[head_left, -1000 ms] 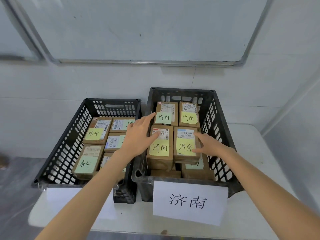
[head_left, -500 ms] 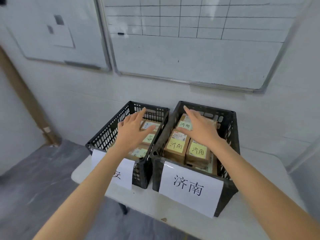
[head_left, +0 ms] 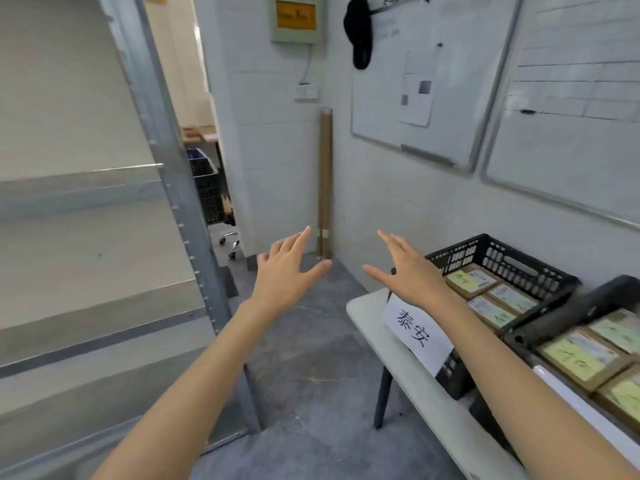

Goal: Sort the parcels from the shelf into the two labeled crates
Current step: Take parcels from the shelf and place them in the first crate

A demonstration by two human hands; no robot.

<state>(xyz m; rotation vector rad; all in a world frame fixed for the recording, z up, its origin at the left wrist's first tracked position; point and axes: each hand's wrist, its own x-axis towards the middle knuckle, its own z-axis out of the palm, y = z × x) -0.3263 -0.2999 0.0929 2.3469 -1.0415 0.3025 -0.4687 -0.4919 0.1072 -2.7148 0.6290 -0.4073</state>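
A sorter's left hand (head_left: 284, 268) and right hand (head_left: 412, 271) hang in mid-air over the grey floor (head_left: 311, 358), both with fingers spread and straight, holding nothing. They sit between the steel shelf (head_left: 173, 188) on the left and the white counter (head_left: 367, 315) on the right.

The parcels (head_left: 471, 280) in view are small brown cardboard boxes. They lie flat and packed side by side in the near crate (head_left: 512, 261), which carries a paper sign (head_left: 415, 327) reading 泰安. More fill a second crate (head_left: 568, 313) touching it at the frame's right edge. Each box carries a yellow-green sticky note (head_left: 571, 358) beside its shipping label.

Whether any parcels remain on the shelf cannot be told from this angle, so the next reach is probably towards it.

The boxes look stiff and light enough for one hand each. A grip across two opposite side faces, thumb on one and fingers on the other, should hold them. The likely weak point is the note, which could peel or smudge under a fingertip, so fingers should stay off the top face.

A cardboard tube (head_left: 325, 181) stands in the corner beneath a whiteboard (head_left: 415, 109).
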